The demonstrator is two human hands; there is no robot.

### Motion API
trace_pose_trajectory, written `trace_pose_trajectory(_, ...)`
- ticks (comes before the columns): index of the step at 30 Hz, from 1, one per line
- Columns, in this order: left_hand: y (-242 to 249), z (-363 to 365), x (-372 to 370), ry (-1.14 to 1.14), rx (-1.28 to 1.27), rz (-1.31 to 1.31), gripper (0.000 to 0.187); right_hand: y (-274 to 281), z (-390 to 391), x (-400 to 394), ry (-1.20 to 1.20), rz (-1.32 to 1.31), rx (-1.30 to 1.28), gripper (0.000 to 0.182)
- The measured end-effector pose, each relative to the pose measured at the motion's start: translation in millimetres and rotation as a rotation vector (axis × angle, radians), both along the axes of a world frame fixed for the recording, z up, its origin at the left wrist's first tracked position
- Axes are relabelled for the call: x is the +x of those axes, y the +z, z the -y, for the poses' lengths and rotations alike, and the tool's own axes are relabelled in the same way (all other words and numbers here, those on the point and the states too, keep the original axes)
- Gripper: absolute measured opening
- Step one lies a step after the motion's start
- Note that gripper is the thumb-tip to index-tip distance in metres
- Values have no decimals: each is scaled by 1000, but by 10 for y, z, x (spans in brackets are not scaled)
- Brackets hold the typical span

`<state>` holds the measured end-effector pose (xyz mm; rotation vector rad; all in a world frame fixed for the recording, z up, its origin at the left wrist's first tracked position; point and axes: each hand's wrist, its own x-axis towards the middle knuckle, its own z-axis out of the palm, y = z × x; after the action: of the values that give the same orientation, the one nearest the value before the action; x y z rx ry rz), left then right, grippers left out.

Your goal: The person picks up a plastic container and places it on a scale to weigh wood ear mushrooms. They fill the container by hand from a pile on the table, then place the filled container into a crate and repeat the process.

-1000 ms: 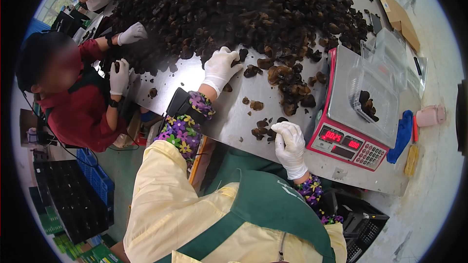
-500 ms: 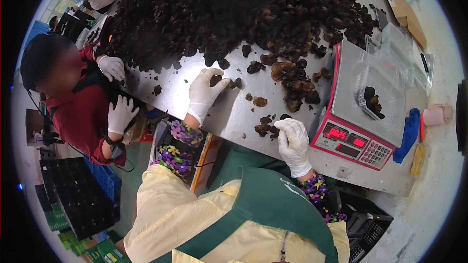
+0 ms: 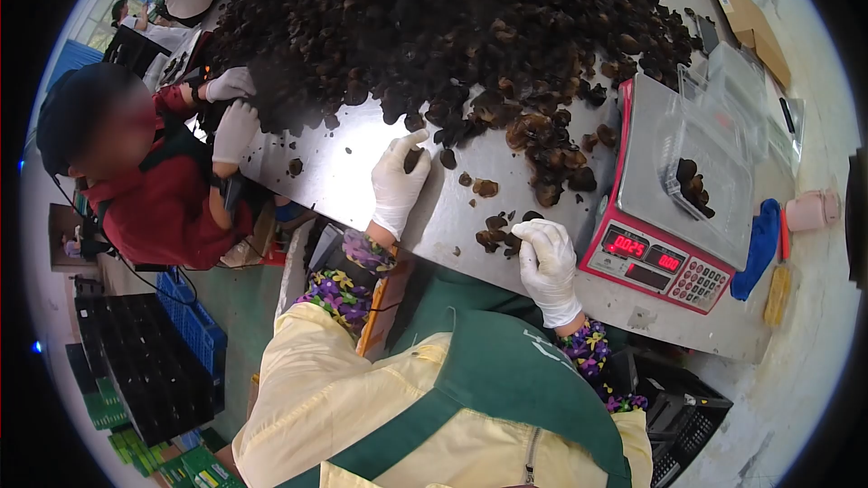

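Brushed metal stretched across a workroom, its tabletop (image 3: 434, 239) buried toward the top of the frame under a heap of dark, curled pieces (image 3: 533, 36). At center, a worker's gloved left hand (image 3: 400, 183) appeared to pinch one dark piece (image 3: 413, 160) between thumb and fingers, a light fingertip hold that probably suited something so small. A loose piece (image 3: 448, 159) lay just to its right. Lower and right of center, the gloved right hand (image 3: 547, 267) hung curled at the table edge, fingers bent together; whether it gripped anything could not be told. A small cluster (image 3: 494, 235) sat beside its fingertips, presumably placed there for easy reach. The left forearm angled up from the lower left, hand upright with fingers toward the heap, while the right rose from a bent elbow held close to the body. At right, a clear plastic box (image 3: 728, 183) holding a few dark pieces rested on a red-framed scale (image 3: 646, 154), likely set there so the lit readout could register its load. At left, a co-worker in red (image 3: 167, 217) held two gloved hands near the heap's edge.
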<state>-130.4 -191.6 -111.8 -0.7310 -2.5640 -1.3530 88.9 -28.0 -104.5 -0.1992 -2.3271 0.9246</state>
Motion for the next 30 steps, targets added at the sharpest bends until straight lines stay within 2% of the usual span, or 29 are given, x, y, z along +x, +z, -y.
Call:
trace_pose_trajectory(1,13,-3,-28,0,26,75,25,0,-3,2,-1,1,3,25)
trace_pose_trajectory(4,62,-128,-146,-10,4,16,28,-4,1,-1,7,7,9,25)
trace_pose_trajectory(5,91,-188,-190,-61,13,99,32,-3,3,0,9,13,6,25)
trace_pose_trajectory(7,162,-316,-220,-62,-212,48,37,-9,4,-2,8,17,6,25)
trace_pose_trajectory(9,178,-417,-253,-60,-268,5,37,-18,1,2,2,16,4,25)
trace_pose_trajectory(11,138,-461,-333,-58,-376,149,32,16,19,1,-11,3,8,25)
trace_pose_trajectory(12,45,-429,-412,-126,-245,199,24,26,16,-1,-20,-11,9,24)
trace_pose_trajectory(13,95,-401,-413,-129,-244,195,24,17,6,5,-23,-14,10,24)
trace_pose_trajectory(15,281,-344,-344,-196,317,740,16,-15,2,13,-1,10,-19,24)
trace_pose_trajectory(16,337,-335,-307,-177,459,761,11,-10,6,14,-11,5,-21,24)
trace_pose_trajectory(19,524,-384,-268,-223,536,814,5,-16,3,17,-2,25,3,23)
trace_pose_trajectory(22,923,-734,-53,-422,593,811,4,-79,17,21,11,3,-8,21)
trace_pose_trajectory(23,1137,-872,26,-455,446,780,4,-91,20,25,17,-5,-19,21)
trace_pose_trajectory(26,1599,-1524,487,-603,316,291,13,-157,12,34,12,-22,0,23)
trace_pose_trajectory(29,1654,-2164,849,-870,293,91,12,-184,2,55,28,-35,-28,23)
trace_pose_trajectory(30,1631,-2369,977,-899,283,-50,13,-93,-6,58,2,-10,-11,17)
